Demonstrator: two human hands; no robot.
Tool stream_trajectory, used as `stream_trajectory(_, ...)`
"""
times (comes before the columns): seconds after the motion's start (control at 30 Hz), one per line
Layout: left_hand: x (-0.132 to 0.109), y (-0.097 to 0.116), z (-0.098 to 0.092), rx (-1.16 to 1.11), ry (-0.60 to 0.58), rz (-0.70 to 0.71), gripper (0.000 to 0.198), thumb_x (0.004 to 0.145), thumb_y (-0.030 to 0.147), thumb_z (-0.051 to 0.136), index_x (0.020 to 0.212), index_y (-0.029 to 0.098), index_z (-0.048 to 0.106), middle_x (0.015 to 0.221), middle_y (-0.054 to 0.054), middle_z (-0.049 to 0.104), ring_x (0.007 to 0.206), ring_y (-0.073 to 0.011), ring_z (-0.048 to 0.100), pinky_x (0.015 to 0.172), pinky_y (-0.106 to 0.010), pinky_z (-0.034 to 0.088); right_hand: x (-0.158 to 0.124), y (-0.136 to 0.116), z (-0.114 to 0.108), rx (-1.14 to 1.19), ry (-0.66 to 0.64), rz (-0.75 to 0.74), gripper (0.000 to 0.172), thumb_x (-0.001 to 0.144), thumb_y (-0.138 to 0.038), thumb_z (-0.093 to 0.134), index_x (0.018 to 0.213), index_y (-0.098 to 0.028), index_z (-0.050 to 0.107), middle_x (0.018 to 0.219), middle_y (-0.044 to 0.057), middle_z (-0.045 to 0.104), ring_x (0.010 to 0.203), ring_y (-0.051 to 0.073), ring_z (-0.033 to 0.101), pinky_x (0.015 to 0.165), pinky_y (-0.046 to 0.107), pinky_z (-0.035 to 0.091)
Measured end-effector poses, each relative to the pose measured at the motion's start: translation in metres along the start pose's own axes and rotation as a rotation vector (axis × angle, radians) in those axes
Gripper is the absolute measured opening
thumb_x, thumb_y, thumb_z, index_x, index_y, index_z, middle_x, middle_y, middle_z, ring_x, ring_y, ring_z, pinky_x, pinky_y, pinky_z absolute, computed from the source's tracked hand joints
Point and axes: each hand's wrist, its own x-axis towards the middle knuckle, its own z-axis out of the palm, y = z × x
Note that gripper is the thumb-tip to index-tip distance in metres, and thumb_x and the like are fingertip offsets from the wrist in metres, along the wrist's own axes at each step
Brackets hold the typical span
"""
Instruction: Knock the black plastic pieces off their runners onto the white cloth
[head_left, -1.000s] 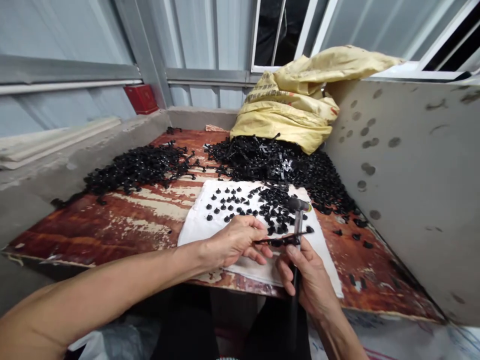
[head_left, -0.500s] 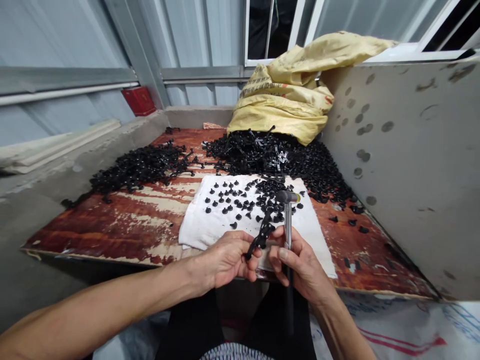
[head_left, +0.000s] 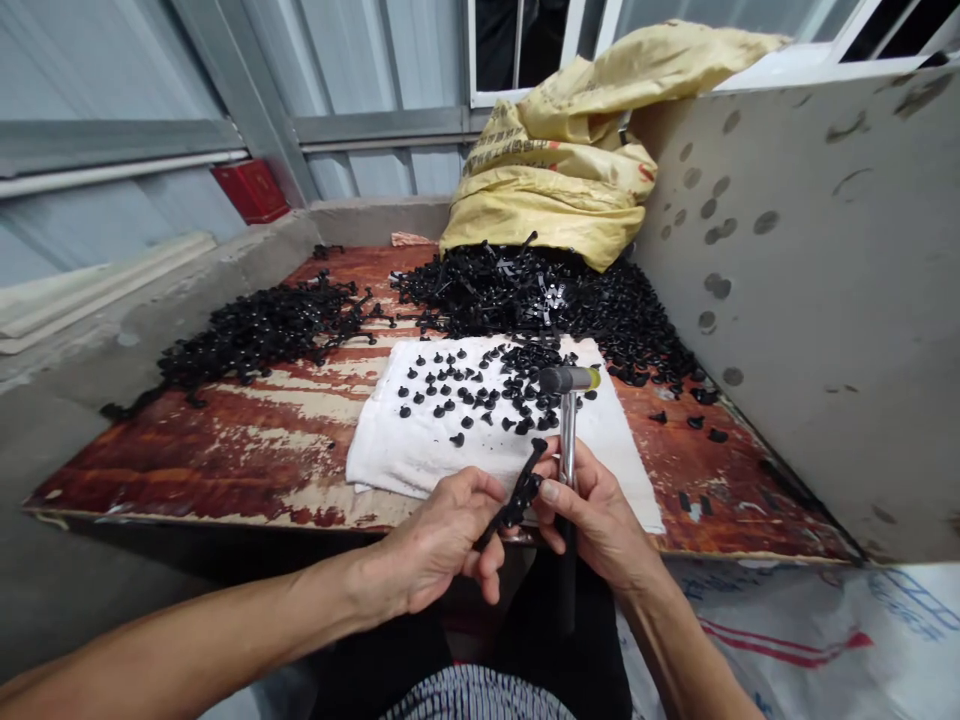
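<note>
My left hand (head_left: 439,545) is pinching the strip (head_left: 517,492), now pulled back and tilted up at the near edge of the cloth (head_left: 390,450). My right hand (head_left: 596,520) is clenching the hammer (head_left: 568,380), idle over the cloth.

A cloth (head_left: 405,455) lies on the near middle of the worktop (head_left: 225,455), with loose clips (head_left: 469,395) scattered on it. Behind it sits a heap of clips (head_left: 555,300), and a sack (head_left: 562,180) behind that. A second heap (head_left: 255,330) lies to the left, and a panel (head_left: 817,320) stands along the right. At the near edge, the left hand (head_left: 439,545) holds a clip strip (head_left: 517,493) just left of the hammer (head_left: 568,420) in the right hand (head_left: 596,520).
</note>
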Motion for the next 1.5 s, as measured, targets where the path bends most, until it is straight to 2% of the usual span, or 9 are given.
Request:
stream_trajectory(0.3,-0.011,-0.016,-0.014,-0.035,-0.13,0.003,0.027,0.071,0.028,0.072,0.085,0.017,0.052,0.07,0.003,0.06,0.037,-0.0056,0.05,0.037,-0.022,0.049,0.0,0.002,-0.001,-0.015,0.028,0.05,0.025,0.068,-0.035,0.081,0.08,-0.019,0.065,0.05,-0.007,0.049,0.039,0.006,0.04,0.031,0.015,0.034)
stream_trajectory(0.47,-0.002,-0.005,-0.037,0.022,-0.189,-0.014,0.033,0.069,0.038,0.077,0.084,0.013,0.062,0.075,-0.005,0.066,0.058,-0.0131,0.065,0.051,-0.023,0.052,0.0,0.001,-0.003,-0.057,0.025,0.078,0.029,0.065,-0.039,0.082,0.076,-0.018,0.065,0.047,-0.007,0.048,0.034,0.005,0.037,0.03,0.017,0.031)
stream_trajectory(0.7,0.015,0.029,-0.044,0.031,-0.438,-0.316,0.05,0.072,0.062,0.063,0.084,0.014,0.063,0.079,-0.012,0.071,0.066,-0.0256,0.07,0.059,-0.035,0.053,0.001,0.0,-0.001,-0.155,0.007,0.111,0.029,0.068,-0.039,0.078,0.079,-0.018,0.063,0.05,-0.005,0.055,0.033,0.006,0.041,0.031,0.018,0.029)
stream_trajectory(0.83,0.007,0.024,-0.045,-0.077,-0.481,-0.25,0.062,0.074,0.073,0.051,0.088,0.014,0.063,0.086,-0.014,0.072,0.071,-0.026,0.07,0.067,-0.037,0.051,0.002,0.0,0.001,-0.18,0.025,0.1,0.028,0.07,-0.04,0.075,0.081,-0.018,0.061,0.049,-0.007,0.052,0.032,0.005,0.039,0.031,0.018,0.027)
stream_trajectory(0.97,-0.002,0.01,-0.042,-0.062,-0.362,-0.048,0.06,0.067,0.067,0.065,0.096,0.015,0.061,0.092,-0.012,0.07,0.075,-0.0225,0.069,0.07,-0.033,0.05,0.004,-0.001,0.001,-0.212,0.028,0.105,0.027,0.071,-0.04,0.074,0.08,-0.019,0.06,0.049,-0.008,0.05,0.031,0.005,0.035,0.031,0.018,0.024)
stream_trajectory(1.13,-0.001,-0.007,-0.029,0.121,-0.08,0.143,0.036,0.071,0.044,0.074,0.081,0.016,0.054,0.061,0.0,0.062,0.053,-0.0108,0.059,0.055,-0.023,0.046,0.004,-0.003,0.004,-0.311,0.007,0.119,0.028,0.075,-0.044,0.07,0.082,-0.019,0.058,0.047,-0.009,0.045,0.032,0.005,0.034,0.033,0.019,0.025)
stream_trajectory(1.3,-0.01,-0.005,-0.045,-0.009,0.123,0.222,0.037,0.067,0.04,0.077,0.08,0.015,0.053,0.066,0.001,0.061,0.048,-0.0087,0.055,0.048,-0.025,0.051,0.0,-0.015,0.009,-0.58,0.004,0.032,0.026,0.087,-0.043,0.059,0.103,-0.023,0.058,0.055,-0.008,0.047,0.039,0.009,0.037,0.036,0.022,0.033)
stream_trajectory(1.4,-0.016,0.004,-0.061,-0.072,0.217,0.236,0.033,0.066,0.029,0.077,0.082,0.015,0.052,0.065,0.002,0.06,0.047,-0.0081,0.053,0.045,-0.025,0.052,0.002,-0.023,0.012,-0.915,-0.075,-0.126,0.022,0.091,-0.036,0.052,0.108,-0.025,0.06,0.076,0.001,0.063,0.058,0.016,0.056,0.056,0.028,0.049)
stream_trajectory(1.5,-0.015,0.012,-0.071,-0.136,0.251,0.25,0.027,0.065,0.02,0.074,0.079,0.016,0.051,0.064,0.003,0.057,0.044,-0.0064,0.048,0.038,-0.023,0.049,0.007,-0.025,0.014,-1.12,-0.185,-0.189,0.03,0.092,-0.031,0.045,0.118,-0.025,0.058,0.099,0.008,0.07,0.082,0.024,0.066,0.077,0.037,0.053)
